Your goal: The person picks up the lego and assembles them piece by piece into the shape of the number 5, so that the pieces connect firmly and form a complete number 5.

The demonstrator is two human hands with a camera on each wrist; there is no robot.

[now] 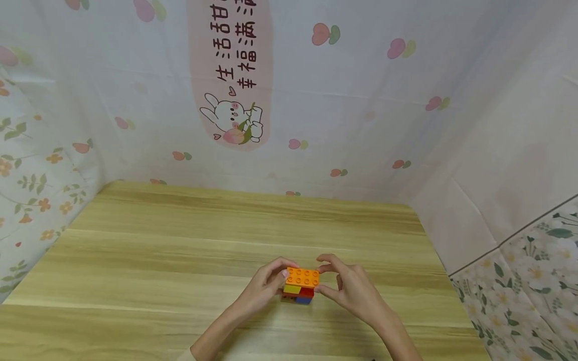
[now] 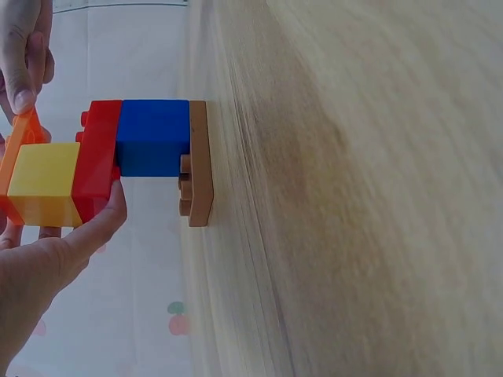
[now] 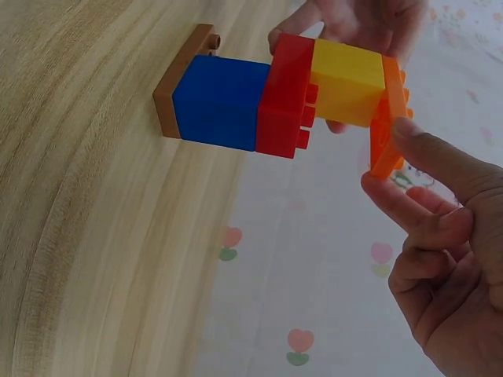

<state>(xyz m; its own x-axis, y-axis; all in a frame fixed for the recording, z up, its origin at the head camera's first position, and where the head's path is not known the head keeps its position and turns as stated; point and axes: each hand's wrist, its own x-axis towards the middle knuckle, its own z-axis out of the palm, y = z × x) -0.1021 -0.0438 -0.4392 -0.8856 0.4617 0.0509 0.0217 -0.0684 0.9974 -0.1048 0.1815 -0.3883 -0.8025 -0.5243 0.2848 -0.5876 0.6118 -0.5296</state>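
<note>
A stack of toy building bricks stands upright on the table. Its brown base plate (image 3: 167, 110) lies on the wood, with a blue brick (image 2: 154, 137) on one end. Above that come a red brick (image 3: 284, 94), then a yellow brick (image 2: 45, 177) on the red one's opposite end. A flat orange brick (image 1: 303, 276) tops the stack and overhangs the yellow. My left hand (image 1: 264, 286) holds the stack's upper part from the left, around the yellow and red bricks. At the orange brick's overhanging end, my right hand (image 3: 456, 243) pinches it between thumb and finger.
The wooden table (image 1: 158, 250) reaches back to a white patterned cloth (image 1: 352, 100) behind it. Flowered cloths hang at the left (image 1: 31, 200) and right (image 1: 533, 281) sides.
</note>
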